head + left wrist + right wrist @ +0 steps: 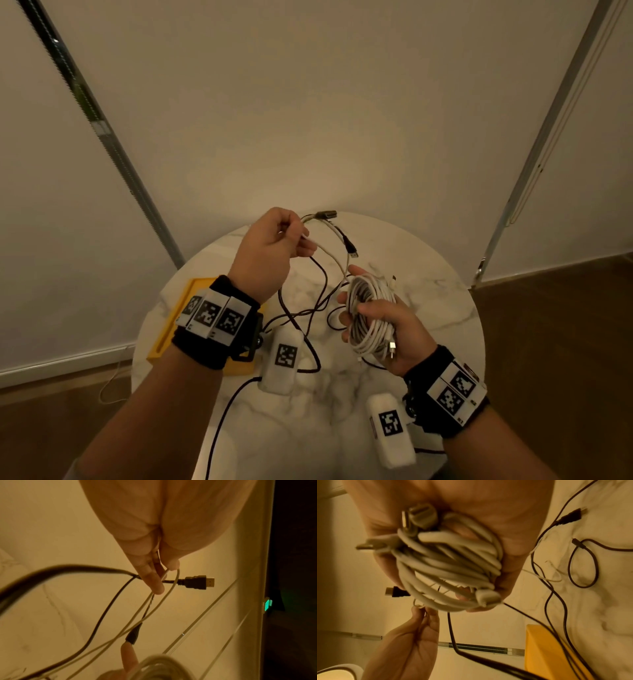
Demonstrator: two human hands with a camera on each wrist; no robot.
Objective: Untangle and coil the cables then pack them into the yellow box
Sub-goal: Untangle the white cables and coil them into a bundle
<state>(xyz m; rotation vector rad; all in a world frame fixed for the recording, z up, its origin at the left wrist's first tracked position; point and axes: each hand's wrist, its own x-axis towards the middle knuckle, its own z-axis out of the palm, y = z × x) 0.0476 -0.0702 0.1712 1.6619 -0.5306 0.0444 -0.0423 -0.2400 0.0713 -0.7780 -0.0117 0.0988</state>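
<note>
My right hand [380,318] grips a coil of white cable [371,318], also filling the right wrist view [447,566]. My left hand [274,246] is raised above the table and pinches a loop of thin white cable [329,233] together with black cables. In the left wrist view the left hand's fingertips [157,586] hold the white loop [173,586] beside a black HDMI plug [197,583]. Loose black cables [308,308] hang tangled down to the table. The yellow box [171,329] sits at the table's left, partly hidden by my left wrist, and shows again in the right wrist view [544,655].
The round white marble table [428,274] stands against a pale wall. Two white tagged blocks, one [282,359] and another [390,431], hang below my wrists. A black cable [222,411] trails off the table's front edge. Wooden floor [565,325] lies to the right.
</note>
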